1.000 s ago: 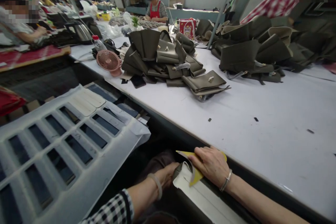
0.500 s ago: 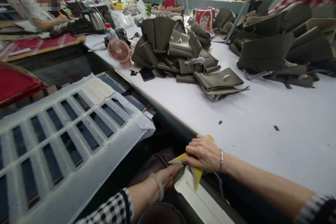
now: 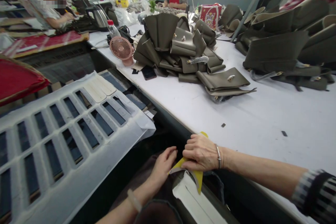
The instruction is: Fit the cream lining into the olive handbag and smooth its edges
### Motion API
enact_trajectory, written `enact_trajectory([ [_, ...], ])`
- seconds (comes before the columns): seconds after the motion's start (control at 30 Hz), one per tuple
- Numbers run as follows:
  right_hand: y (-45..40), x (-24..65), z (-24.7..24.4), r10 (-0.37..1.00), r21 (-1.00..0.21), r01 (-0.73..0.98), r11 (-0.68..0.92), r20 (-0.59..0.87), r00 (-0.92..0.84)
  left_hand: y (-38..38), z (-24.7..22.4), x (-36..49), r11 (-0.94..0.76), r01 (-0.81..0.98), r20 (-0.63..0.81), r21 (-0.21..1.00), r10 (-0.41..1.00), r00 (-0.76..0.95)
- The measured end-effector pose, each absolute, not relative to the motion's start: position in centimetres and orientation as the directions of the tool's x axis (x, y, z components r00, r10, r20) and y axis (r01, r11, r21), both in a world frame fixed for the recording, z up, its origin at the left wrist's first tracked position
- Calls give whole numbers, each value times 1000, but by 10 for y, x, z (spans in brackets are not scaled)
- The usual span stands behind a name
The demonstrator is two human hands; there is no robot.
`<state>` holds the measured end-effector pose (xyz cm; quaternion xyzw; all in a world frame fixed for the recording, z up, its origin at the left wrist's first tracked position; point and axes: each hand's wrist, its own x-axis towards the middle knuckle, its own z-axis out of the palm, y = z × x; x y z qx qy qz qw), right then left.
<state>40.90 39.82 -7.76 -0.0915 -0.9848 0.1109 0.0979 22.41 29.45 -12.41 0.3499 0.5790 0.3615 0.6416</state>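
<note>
My right hand (image 3: 198, 152), with a bracelet at the wrist, is closed round a yellow piece (image 3: 199, 178) with a grey underside. The piece lies over the near end of an olive item with a white strip (image 3: 195, 199) on top, at the lower middle. Just left of it is my left hand (image 3: 164, 164), its fingers slightly bent and apart, with nothing seen in it. The palm side of my right hand is hidden.
A translucent tray with slots (image 3: 91, 166) fills the left. On the white table (image 3: 262, 122) lie olive leather pieces (image 3: 160, 31), a pink fan (image 3: 122, 49), a phone (image 3: 149, 72) and small dark scraps. Other people sit behind.
My left hand has come off the olive item and moved up and left, its fingers now in view. My right hand stays on the yellow piece. The view has shifted slightly.
</note>
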Motion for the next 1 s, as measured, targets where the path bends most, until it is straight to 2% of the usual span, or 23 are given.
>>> enact_trajectory([
  [0.07,398,409,-79,205,-234,162,959,174,-963,291,-105,218,427,-22,-424,904,902,82],
  [0.13,398,409,-79,210,-231,168,958,172,-962,284,-86,214,301,165,-330,939,925,190],
  [0.23,395,409,-80,216,-223,174,959,176,-961,275,-71,215,88,460,-237,884,931,277],
  [0.3,393,410,-80,221,-222,179,959,183,-958,272,-71,217,13,528,-185,849,944,274],
  [0.53,385,413,-77,238,-210,198,958,191,-952,268,-79,220,-168,581,-47,796,940,337],
  [0.8,370,423,-78,300,-213,269,939,130,-945,261,-79,230,-194,639,-74,745,927,367],
  [0.93,344,429,-81,434,-277,398,875,85,-897,264,-67,229,-163,551,-86,819,913,398],
  [1.0,331,430,-80,513,-293,477,829,60,-856,269,-60,226,-49,448,-148,893,908,393],
])
